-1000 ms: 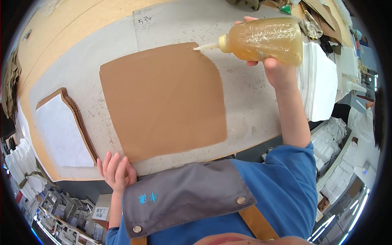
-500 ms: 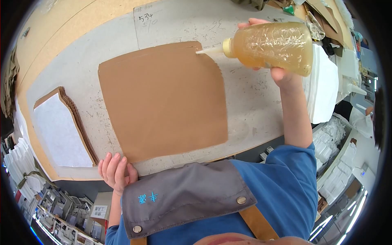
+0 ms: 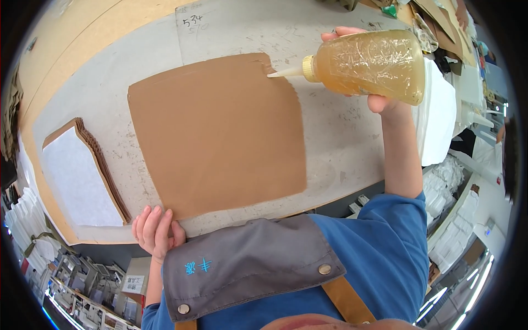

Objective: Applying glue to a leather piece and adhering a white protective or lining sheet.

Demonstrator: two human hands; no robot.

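Squeeze bottle (image 3: 371, 66) of amber liquid lies almost on its side in the air over the right part of the grey work surface (image 3: 346, 148); its pale nozzle (image 3: 289, 72) points left, tip at the far right edge of the brown sheet (image 3: 220, 137), contact or small gap not resolvable from here. Right hand (image 3: 386, 104) is wrapped about the bottle's body, spread to its full girth, thumb on the near side, fingertips showing at the far side. Left hand (image 3: 157, 231) is half open, fingers loosely bent, by the sheet's near left corner; nothing seen in it, touch uncertain. Handling estimate: bottle fairly heavy with liquid, walls soft and yielding, glossy skin perhaps slick; best held round mid-body, clear of the nozzle, with light pressure. Sheet looks thin, light and limp; best taken by its edges or corners.
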